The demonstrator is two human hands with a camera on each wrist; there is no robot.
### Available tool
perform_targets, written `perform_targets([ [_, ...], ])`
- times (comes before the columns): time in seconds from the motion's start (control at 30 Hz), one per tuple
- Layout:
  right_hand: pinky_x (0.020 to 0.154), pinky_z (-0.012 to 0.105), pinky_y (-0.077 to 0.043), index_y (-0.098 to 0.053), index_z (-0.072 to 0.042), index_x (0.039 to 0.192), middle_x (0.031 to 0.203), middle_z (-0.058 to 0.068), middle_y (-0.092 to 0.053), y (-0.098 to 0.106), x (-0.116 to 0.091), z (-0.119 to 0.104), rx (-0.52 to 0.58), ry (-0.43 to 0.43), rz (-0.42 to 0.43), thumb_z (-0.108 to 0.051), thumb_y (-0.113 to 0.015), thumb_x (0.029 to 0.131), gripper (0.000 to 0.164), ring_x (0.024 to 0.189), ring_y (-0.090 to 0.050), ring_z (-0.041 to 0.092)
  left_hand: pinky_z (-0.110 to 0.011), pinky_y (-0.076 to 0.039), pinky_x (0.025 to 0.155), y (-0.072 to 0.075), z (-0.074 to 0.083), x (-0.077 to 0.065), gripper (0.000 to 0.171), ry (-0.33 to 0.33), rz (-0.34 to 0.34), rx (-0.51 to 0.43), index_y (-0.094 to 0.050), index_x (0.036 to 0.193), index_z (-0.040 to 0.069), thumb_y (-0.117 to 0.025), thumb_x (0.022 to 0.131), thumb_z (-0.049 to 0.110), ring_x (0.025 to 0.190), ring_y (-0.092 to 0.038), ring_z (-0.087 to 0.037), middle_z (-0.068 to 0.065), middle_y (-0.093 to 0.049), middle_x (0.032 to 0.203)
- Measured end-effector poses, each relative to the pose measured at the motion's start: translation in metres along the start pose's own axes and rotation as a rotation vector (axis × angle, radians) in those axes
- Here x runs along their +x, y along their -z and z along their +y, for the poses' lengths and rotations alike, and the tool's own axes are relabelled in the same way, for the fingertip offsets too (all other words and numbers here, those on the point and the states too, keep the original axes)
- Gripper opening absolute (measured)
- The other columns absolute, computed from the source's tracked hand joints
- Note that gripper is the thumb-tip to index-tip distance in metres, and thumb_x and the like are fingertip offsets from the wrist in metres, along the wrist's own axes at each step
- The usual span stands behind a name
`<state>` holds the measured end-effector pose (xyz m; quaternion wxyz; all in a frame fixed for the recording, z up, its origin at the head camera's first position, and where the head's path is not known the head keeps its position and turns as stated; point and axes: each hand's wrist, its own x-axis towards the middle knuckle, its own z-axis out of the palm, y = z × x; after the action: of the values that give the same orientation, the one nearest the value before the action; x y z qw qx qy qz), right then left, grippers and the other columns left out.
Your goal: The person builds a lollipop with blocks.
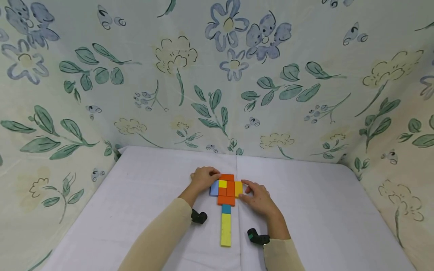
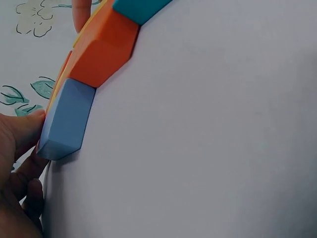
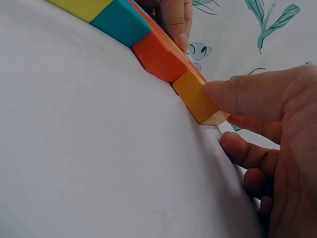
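My left hand (image 1: 204, 177) bends over the upper left corner of a flat block figure, its thumb and index finger pinching the left end of the top orange block (image 1: 228, 177). Just below that hand lies a light blue block (image 2: 69, 116). On the opposite side my right hand (image 1: 259, 197) holds a yellow-orange block (image 1: 239, 189) by its ends, thumb on the near end and index finger at the far one. Between them sit a small yellow square (image 1: 222, 184) and upright orange blocks (image 1: 230, 188). Another orange block (image 1: 226, 200) lies along the bottom of this cluster.
Below the cluster a teal block (image 1: 226, 209) and a long yellow-green block (image 1: 225, 230) run in line toward me. White cloth (image 1: 152, 177) covers the table. Floral fabric (image 1: 217, 94) hangs behind it and at both sides. Dark wrist cameras (image 1: 200, 217) flank the figure.
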<state>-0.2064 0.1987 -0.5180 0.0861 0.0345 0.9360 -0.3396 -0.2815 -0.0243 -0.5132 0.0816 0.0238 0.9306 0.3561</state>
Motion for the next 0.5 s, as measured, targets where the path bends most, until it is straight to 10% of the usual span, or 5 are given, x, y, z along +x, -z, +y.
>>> perform_targets([
  [0.5, 0.082, 0.041, -0.041, -0.052, -0.029, 0.148, 0.103, -0.001, -0.055, 0.0006, -0.0004, 0.0009, 0.008, -0.022, -0.008, -0.035, -0.075, 0.091, 0.062, 0.106, -0.044, 0.022, -0.051, -0.032, 0.104, -0.0019, -0.0079, -0.0041, 0.034, -0.020, -0.021, -0.032, -0.072, 0.125, 0.021, -0.060, 0.101, 0.043, 0.119, -0.053, -0.028, -0.002, -0.070, 0.127],
])
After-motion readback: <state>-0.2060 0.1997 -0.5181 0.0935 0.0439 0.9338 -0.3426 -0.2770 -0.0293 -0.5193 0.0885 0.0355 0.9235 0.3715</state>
